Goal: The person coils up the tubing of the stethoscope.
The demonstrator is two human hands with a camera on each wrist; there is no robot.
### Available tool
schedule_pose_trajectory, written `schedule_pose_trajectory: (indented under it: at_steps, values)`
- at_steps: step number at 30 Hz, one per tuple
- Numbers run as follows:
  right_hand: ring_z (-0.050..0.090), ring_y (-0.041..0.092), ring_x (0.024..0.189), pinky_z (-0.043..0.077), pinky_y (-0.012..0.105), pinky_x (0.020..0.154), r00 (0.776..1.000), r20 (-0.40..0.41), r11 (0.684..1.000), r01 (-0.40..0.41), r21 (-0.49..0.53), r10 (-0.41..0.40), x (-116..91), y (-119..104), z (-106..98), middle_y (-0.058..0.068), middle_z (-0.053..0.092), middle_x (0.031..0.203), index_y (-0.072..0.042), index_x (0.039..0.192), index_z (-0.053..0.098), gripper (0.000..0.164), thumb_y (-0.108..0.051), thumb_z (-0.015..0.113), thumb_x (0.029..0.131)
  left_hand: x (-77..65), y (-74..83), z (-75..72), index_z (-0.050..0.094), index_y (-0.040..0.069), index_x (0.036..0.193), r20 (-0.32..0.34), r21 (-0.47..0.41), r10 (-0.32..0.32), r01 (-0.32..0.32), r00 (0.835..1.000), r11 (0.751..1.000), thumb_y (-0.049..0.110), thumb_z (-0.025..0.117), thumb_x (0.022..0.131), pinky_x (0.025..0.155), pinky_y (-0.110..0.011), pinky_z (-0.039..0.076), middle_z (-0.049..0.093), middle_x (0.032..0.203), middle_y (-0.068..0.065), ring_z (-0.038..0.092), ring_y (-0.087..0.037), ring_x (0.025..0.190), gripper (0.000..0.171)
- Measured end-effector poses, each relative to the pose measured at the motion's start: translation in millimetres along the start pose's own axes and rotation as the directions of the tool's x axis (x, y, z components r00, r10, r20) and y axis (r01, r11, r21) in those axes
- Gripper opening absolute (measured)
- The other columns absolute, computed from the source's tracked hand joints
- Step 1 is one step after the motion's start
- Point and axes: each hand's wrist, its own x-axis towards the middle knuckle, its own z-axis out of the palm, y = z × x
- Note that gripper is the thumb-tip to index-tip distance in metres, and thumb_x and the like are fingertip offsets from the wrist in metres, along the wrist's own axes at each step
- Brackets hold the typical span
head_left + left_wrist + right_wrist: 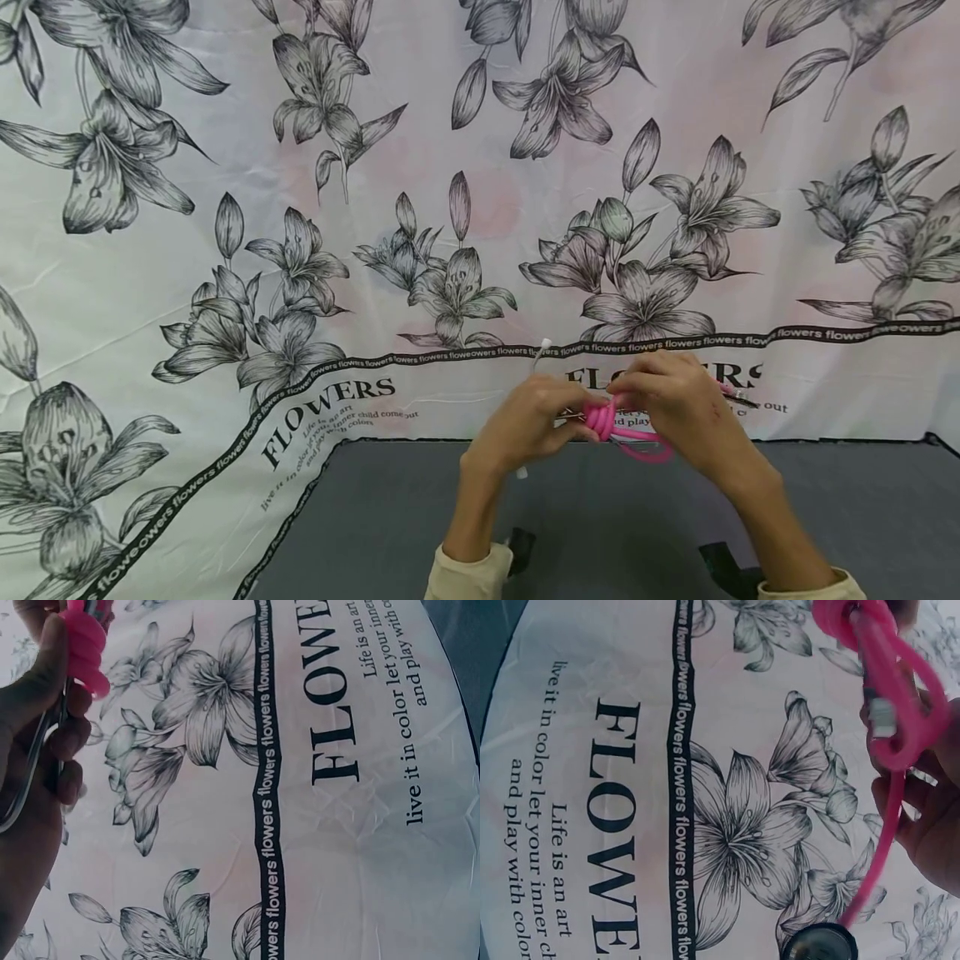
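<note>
Pink tubing [600, 421] lies coiled around metal prongs [30, 772] between the hands, its axis running across; the left hand [528, 417] grips the prongs, the right hand [678, 412] holds tubing opposite, above the flowered cloth [450, 421].

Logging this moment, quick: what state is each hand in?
Left hand: fingers closed, holding the metal tubes.
Right hand: fingers closed, holding the pink tubing.
</note>
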Motion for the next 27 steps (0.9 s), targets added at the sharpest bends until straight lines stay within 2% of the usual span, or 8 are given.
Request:
schedule_pose_trajectory:
  at_steps: [4, 7, 10, 14, 17, 22, 24, 27]
  values:
    - [0.067, 0.012, 0.079, 0.042, 0.024, 0.090, 1.000, 0.016, 0.996, -0.004, 0.086, 0.003, -1.2, 5.5, -5.6, -0.006, 0.075, 0.083, -0.013, 0.088, 0.082, 0.038, 0.013, 0.090, 0.061, -0.1, -1.1, -0.9, 0.078, 0.006, 0.118, 0.022, -0.083, 0.049, -0.047, 0.999, 0.995, 0.024, 0.087, 0.082, 0.083, -0.011, 0.049, 0.081, 0.102, -0.001, 0.069, -0.006, 0.085, 0.042]
    - [0.068, 0.009, 0.078, 0.045, 0.014, 0.086, 0.999, 0.039, 0.985, -0.023, 0.172, 0.017, -2.6, 10.4, -10.0, -0.005, 0.077, 0.083, -0.013, 0.089, 0.082, 0.034, 0.007, 0.090, 0.064, 0.1, -0.9, -1.2, 0.077, 0.005, 0.119, 0.034, -0.134, 0.073, -0.068, 0.997, 0.989, 0.024, 0.088, 0.083, 0.077, -0.008, 0.045, 0.079, 0.097, 0.001, 0.063, -0.003, 0.078, 0.042]
    - [0.070, 0.003, 0.077, 0.050, 0.008, 0.078, 0.996, 0.081, 0.966, -0.060, 0.253, 0.041, -4.3, 15.0, -12.0, -0.004, 0.078, 0.083, -0.013, 0.090, 0.082, 0.029, 0.004, 0.090, 0.067, 0.5, 0.0, -1.3, 0.075, 0.005, 0.121, 0.041, -0.172, 0.081, -0.073, 0.996, 0.982, 0.023, 0.089, 0.083, 0.077, -0.006, 0.046, 0.079, 0.098, 0.001, 0.065, -0.001, 0.080, 0.044]
    - [0.070, -0.003, 0.079, 0.054, 0.009, 0.072, 0.980, 0.149, 0.936, -0.171, 0.309, 0.130, -8.6, 19.3, -11.6, -0.003, 0.079, 0.082, -0.014, 0.089, 0.082, 0.028, 0.006, 0.089, 0.070, 0.2, 1.2, -2.5, 0.071, 0.006, 0.127, 0.040, -0.182, 0.075, -0.067, 0.996, 0.981, 0.023, 0.090, 0.081, 0.077, -0.007, 0.047, 0.076, 0.090, 0.001, 0.064, 0.001, 0.077, 0.053]
    - [0.069, -0.006, 0.082, 0.054, 0.011, 0.072, 0.961, 0.185, 0.908, -0.257, 0.331, 0.204, -12.3, 21.4, -10.8, -0.002, 0.080, 0.084, -0.015, 0.088, 0.082, 0.026, 0.005, 0.089, 0.073, 0.4, 0.8, -2.5, 0.069, 0.005, 0.131, 0.035, -0.215, 0.094, -0.085, 0.995, 0.973, 0.021, 0.090, 0.081, 0.076, -0.008, 0.048, 0.074, 0.087, 0.001, 0.060, -0.001, 0.074, 0.056]
    - [0.069, -0.006, 0.087, 0.054, 0.012, 0.075, 0.954, 0.203, 0.878, -0.285, 0.384, 0.221, -14.5, 24.3, -9.5, -0.006, 0.079, 0.088, -0.013, 0.091, 0.082, 0.021, 0.005, 0.084, 0.080, 1.8, -0.1, -1.7, 0.070, 0.003, 0.129, 0.005, -0.250, 0.145, -0.139, 0.989, 0.958, 0.019, 0.092, 0.079, 0.076, -0.010, 0.048, 0.075, 0.095, -0.001, 0.058, -0.002, 0.077, 0.057]
    - [0.069, -0.003, 0.085, 0.055, 0.014, 0.075, 0.952, 0.211, 0.857, -0.293, 0.423, 0.221, -14.4, 25.2, -9.3, -0.009, 0.078, 0.090, -0.011, 0.093, 0.081, 0.021, 0.007, 0.081, 0.082, 2.8, 0.6, -1.6, 0.071, 0.003, 0.129, -0.017, -0.235, 0.155, -0.154, 0.988, 0.960, 0.019, 0.092, 0.079, 0.076, -0.011, 0.045, 0.072, 0.089, 0.001, 0.055, -0.002, 0.076, 0.057]
    - [0.069, 0.001, 0.083, 0.055, 0.016, 0.074, 0.938, 0.236, 0.815, -0.339, 0.470, 0.255, -14.7, 26.2, -9.3, -0.015, 0.075, 0.093, -0.008, 0.096, 0.080, 0.021, 0.010, 0.078, 0.085, 4.4, 3.1, -1.6, 0.072, 0.003, 0.129, -0.056, -0.192, 0.148, -0.156, 0.987, 0.969, 0.020, 0.091, 0.080, 0.075, -0.012, 0.040, 0.066, 0.081, 0.002, 0.049, -0.003, 0.073, 0.056]
